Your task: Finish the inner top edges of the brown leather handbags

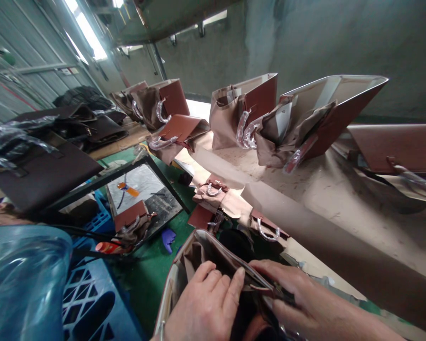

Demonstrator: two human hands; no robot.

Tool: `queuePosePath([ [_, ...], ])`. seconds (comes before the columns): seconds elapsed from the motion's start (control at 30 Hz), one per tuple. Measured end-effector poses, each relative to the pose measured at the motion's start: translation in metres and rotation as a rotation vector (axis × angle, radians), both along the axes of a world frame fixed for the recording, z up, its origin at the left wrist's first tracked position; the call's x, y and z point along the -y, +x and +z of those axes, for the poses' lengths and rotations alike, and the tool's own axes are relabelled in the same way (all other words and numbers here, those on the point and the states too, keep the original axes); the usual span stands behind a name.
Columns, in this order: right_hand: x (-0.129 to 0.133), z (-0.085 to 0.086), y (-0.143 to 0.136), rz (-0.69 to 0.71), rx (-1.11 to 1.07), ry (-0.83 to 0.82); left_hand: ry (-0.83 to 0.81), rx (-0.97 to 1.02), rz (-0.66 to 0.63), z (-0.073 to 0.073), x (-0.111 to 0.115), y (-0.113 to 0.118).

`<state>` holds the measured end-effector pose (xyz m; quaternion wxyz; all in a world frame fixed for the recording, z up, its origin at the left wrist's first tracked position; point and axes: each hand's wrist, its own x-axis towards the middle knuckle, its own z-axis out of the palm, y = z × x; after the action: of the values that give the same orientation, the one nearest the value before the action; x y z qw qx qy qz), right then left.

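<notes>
A partly made handbag [177,270] with a brown lining stands open in front of me, its stiff rim facing up. Over its mouth lies my left hand [208,300], fingers curled and pressed on the lining near the right rim. My right hand [298,293] grips the bag's right edge, thumb on one side and fingers on the other. Between the hands a dark narrow strip or zip edge shows; its exact kind is unclear. Part of the bag's lower body is hidden behind my hands and wrists.
Brown handbags with plastic-wrapped handles, such as one bag [259,99], stand on the paper-covered table [305,199]. Black bags [46,166] lie at left. A mirror [152,184] leans near a blue crate [95,303]. A purple glove [168,240] lies on the green floor.
</notes>
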<state>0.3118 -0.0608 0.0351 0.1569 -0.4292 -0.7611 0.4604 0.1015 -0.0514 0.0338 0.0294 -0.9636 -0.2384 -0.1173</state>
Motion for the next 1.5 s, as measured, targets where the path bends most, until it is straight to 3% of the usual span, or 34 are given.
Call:
queuePosePath([
  [0.23, 0.002, 0.002, -0.001, -0.003, -0.020, -0.012, 0.103, 0.050, 0.033, -0.008, 0.010, -0.003],
  [0.47, 0.003, 0.003, 0.000, 0.008, 0.046, 0.046, -0.041, 0.077, 0.063, 0.003, 0.003, -0.001],
  [0.57, 0.004, 0.007, -0.002, 0.011, 0.145, 0.139, -0.231, 0.160, 0.178, 0.009, 0.001, 0.005],
  [0.7, 0.000, 0.011, -0.008, 0.060, 0.300, 0.259, -0.536, 0.263, 0.446, 0.010, 0.000, 0.012],
  [0.83, -0.008, 0.009, -0.015, 0.009, 0.428, 0.425, -0.663, 0.341, 0.609, 0.007, -0.001, 0.014],
  [0.93, -0.014, 0.008, -0.021, -0.014, 0.545, 0.358, -0.701, 0.333, 0.662, 0.008, -0.003, 0.014],
  [1.1, -0.023, 0.003, -0.029, 0.063, 0.601, 0.320, -0.673, 0.226, 0.698, 0.007, -0.006, 0.007],
  [1.33, -0.028, -0.002, -0.034, 0.098, 0.574, 0.026, -0.624, 0.171, 0.666, -0.002, -0.011, -0.004],
  [1.5, -0.027, -0.004, -0.035, 0.098, 0.561, -0.030, -0.620, 0.163, 0.678, -0.005, -0.014, -0.007],
])
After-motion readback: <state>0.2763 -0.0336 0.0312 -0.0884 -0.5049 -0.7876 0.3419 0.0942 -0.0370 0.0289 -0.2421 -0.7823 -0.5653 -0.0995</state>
